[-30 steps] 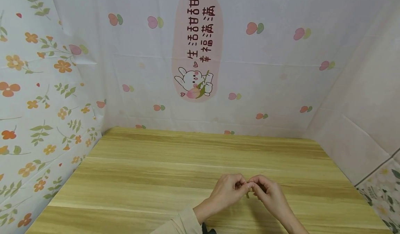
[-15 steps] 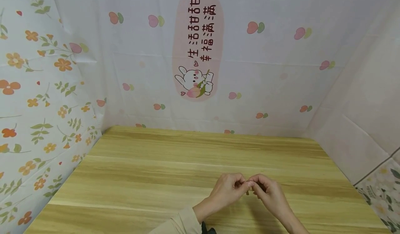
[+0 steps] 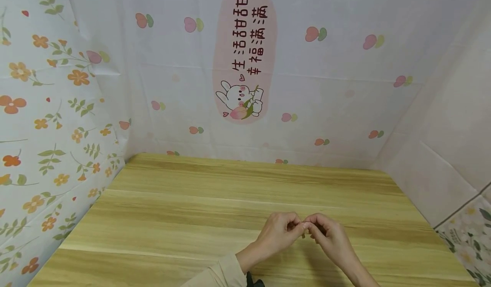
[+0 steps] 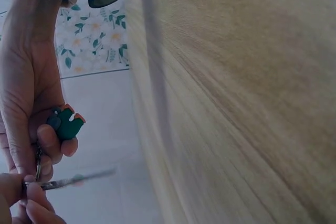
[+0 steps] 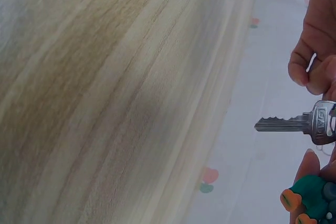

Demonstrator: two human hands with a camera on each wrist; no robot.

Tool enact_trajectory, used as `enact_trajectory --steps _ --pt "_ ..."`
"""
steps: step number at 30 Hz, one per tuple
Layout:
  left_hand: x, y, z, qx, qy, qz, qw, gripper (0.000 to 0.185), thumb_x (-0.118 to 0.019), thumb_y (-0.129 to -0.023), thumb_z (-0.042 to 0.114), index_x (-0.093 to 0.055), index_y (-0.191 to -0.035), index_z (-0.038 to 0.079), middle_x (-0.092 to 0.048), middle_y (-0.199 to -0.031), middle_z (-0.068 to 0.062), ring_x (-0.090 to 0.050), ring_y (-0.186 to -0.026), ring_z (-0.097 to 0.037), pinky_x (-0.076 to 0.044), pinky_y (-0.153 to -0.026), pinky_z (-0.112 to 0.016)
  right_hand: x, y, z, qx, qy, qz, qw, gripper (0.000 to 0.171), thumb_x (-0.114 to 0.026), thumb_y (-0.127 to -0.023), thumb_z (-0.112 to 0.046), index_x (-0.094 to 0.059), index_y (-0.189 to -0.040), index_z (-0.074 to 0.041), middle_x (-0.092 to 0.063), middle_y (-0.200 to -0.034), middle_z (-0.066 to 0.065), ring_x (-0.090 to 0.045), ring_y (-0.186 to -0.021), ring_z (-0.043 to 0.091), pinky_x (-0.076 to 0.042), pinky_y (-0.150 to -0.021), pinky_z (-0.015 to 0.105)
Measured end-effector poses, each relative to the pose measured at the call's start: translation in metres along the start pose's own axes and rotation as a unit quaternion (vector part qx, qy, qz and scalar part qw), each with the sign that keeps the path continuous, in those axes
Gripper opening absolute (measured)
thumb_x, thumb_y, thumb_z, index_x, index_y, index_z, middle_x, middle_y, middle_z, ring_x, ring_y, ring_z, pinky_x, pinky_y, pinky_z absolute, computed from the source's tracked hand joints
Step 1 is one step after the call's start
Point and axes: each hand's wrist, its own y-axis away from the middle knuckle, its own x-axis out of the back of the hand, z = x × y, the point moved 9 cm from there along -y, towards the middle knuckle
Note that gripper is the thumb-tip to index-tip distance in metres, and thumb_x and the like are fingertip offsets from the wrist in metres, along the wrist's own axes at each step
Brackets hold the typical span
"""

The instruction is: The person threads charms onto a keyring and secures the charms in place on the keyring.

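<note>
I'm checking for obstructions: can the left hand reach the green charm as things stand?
Probably yes: the left hand is close by, and the green charm sits exposed against the right hand. The left hand seems busy pinching the key, though.

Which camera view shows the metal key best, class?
Right wrist: the metal key appears broadside, its notched edge clear. The left wrist view shows it nearly edge-on, blurred; the head view doesn't show it recognizably.

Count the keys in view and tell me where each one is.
1. The key is where the left hand and right hand meet, its toothed blade sticking out, near a green-and-orange figure. The hands could hide others.
</note>
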Motion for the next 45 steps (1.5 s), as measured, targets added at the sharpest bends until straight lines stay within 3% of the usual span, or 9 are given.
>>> enact_trajectory --steps 8,17,26,30,35,45 --pt "0.002 0.001 0.001 -0.005 0.012 0.013 0.9998 0.020 -0.061 -0.092 0.025 -0.065 -0.077 0.012 -0.062 -0.068 0.005 -0.040 -0.054 0.009 -0.039 -0.050 -0.008 0.000 0.000 0.006 -0.017 0.001 0.004 1.000 0.014 -0.057 -0.089 0.005 -0.063 -0.087 -0.007 -0.060 -0.069 -0.003 -0.050 -0.052 0.004 -0.043 -0.043 0.023" --pt "-0.001 0.003 -0.002 0.010 0.015 -0.003 0.9998 0.025 -0.057 -0.095 0.026 -0.066 -0.076 0.011 -0.062 -0.065 0.007 -0.038 -0.051 0.009 -0.037 -0.045 -0.011 -0.002 0.002 0.002 0.006 0.001 -0.001 1.000 0.018 -0.058 -0.087 0.009 -0.063 -0.087 -0.009 -0.055 -0.068 -0.009 -0.047 -0.051 0.003 -0.041 -0.042 0.021" --pt "0.001 0.003 0.000 -0.009 0.020 0.014 0.9997 0.024 -0.059 -0.093 0.026 -0.065 -0.076 0.011 -0.061 -0.068 0.004 -0.038 -0.055 0.009 -0.038 -0.050 -0.008 -0.001 0.001 0.009 -0.048 -0.021 -0.008 0.999 0.011 -0.056 -0.091 0.001 -0.063 -0.087 -0.007 -0.061 -0.070 -0.003 -0.052 -0.053 0.004 -0.045 -0.045 0.025" --pt "0.000 0.003 0.000 -0.007 0.005 0.004 1.0000 0.026 -0.057 -0.094 0.027 -0.067 -0.076 0.011 -0.060 -0.065 0.006 -0.037 -0.052 0.009 -0.037 -0.047 -0.009 -0.001 0.001 0.004 -0.026 -0.018 -0.010 0.999 0.012 -0.057 -0.090 0.004 -0.063 -0.087 -0.007 -0.061 -0.070 -0.003 -0.052 -0.053 0.005 -0.045 -0.045 0.024" --pt "-0.001 0.003 -0.003 0.019 0.017 -0.008 0.9996 0.029 -0.056 -0.095 0.029 -0.067 -0.074 0.012 -0.060 -0.064 0.008 -0.037 -0.051 0.009 -0.036 -0.045 -0.011 -0.003 0.001 0.000 0.002 -0.011 -0.011 1.000 0.015 -0.058 -0.087 0.009 -0.063 -0.087 -0.005 -0.061 -0.072 -0.003 -0.051 -0.055 0.003 -0.045 -0.045 0.023" --pt "0.002 0.004 -0.001 0.002 0.038 0.012 0.9992 0.024 -0.060 -0.093 0.024 -0.064 -0.073 0.011 -0.060 -0.065 0.004 -0.037 -0.053 0.008 -0.036 -0.048 -0.009 -0.003 0.001 0.010 -0.043 -0.033 -0.014 0.998 0.010 -0.056 -0.091 0.002 -0.063 -0.089 -0.004 -0.059 -0.071 -0.005 -0.051 -0.052 0.008 -0.047 -0.048 0.024"
